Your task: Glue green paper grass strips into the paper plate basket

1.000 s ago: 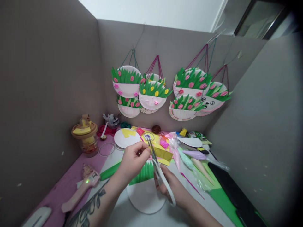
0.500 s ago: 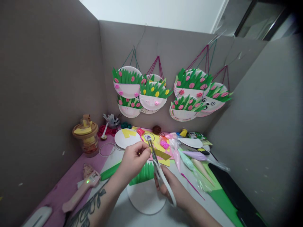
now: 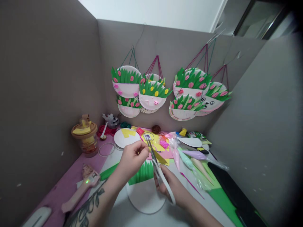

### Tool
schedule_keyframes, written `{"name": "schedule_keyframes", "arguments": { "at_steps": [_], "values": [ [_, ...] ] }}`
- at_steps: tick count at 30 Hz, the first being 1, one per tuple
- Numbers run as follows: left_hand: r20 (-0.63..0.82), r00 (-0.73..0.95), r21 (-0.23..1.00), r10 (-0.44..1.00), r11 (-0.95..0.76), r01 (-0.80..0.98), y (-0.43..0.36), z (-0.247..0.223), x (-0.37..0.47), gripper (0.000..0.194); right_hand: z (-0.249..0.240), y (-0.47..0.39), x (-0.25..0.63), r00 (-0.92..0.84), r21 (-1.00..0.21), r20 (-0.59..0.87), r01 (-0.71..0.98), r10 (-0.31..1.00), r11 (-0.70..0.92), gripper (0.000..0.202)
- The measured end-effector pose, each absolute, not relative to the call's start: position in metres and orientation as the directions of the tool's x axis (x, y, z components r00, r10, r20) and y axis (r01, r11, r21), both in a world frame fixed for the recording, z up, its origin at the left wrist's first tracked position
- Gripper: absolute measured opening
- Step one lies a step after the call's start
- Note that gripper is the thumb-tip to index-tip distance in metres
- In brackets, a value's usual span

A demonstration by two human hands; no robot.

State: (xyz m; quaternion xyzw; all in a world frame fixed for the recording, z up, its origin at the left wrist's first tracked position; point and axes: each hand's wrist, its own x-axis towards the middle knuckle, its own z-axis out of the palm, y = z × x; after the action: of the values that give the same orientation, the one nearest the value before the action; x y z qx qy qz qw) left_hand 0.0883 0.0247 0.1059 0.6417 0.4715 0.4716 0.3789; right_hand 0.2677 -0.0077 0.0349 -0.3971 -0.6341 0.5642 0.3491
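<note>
My left hand (image 3: 134, 156) is closed in a pinch on the end of a yellow paper strip (image 3: 160, 157). White-handled scissors (image 3: 165, 181) are in my right hand (image 3: 171, 186), fingers wrapped round the handles. The scissor blades point up and away, across the yellow strip beside my left fingertips; they look nearly closed. Below both hands a white paper plate (image 3: 146, 198) lies on the table, with green fringed paper (image 3: 142, 173) along its upper part.
A pink glue gun (image 3: 81, 190) with a green light lies at left, near a lidded jar (image 3: 85, 138). Another white plate (image 3: 126, 138), coloured clay and piping bags (image 3: 187, 160) lie farther back. Decorated plates (image 3: 153, 94) hang on the grey partition. A black object (image 3: 227, 186) lies at right.
The free part of the yellow strip has tilted and now hangs more steeply beside the blades. Both hands keep nearly the same place and grip; the view has shifted slightly.
</note>
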Motion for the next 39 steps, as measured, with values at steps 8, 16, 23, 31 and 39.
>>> {"name": "schedule_keyframes", "arguments": {
  "at_steps": [8, 16, 23, 31, 39],
  "values": [
    [0.257, 0.129, 0.921, 0.958, -0.283, 0.269, 0.025, 0.11, 0.086, 0.018, 0.038, -0.008, 0.269, -0.446, -0.99, -0.009, 0.131, 0.895, 0.056, 0.066],
    [0.267, 0.103, 0.923, 0.958, -0.285, 0.259, 0.025, 0.111, 0.084, 0.019, 0.037, -0.008, 0.269, -0.451, -0.991, -0.026, 0.126, 0.892, 0.035, 0.059],
    [0.269, 0.08, 0.935, 0.96, -0.28, 0.218, 0.026, 0.111, 0.08, 0.019, 0.031, -0.006, 0.272, -0.45, -0.995, -0.034, 0.101, 0.892, 0.013, 0.054],
    [0.059, 0.128, 0.998, 0.99, -0.059, -0.009, 0.03, 0.108, 0.085, 0.033, 0.038, -0.002, 0.276, -0.351, -0.989, 0.031, 0.127, 0.936, 0.08, 0.038],
    [-0.011, 0.173, 1.0, 0.985, 0.012, -0.006, 0.001, 0.095, 0.122, 0.072, 0.059, -0.004, 0.285, 0.075, -0.973, 0.22, 0.085, 0.973, 0.214, 0.032]
  ]
}}
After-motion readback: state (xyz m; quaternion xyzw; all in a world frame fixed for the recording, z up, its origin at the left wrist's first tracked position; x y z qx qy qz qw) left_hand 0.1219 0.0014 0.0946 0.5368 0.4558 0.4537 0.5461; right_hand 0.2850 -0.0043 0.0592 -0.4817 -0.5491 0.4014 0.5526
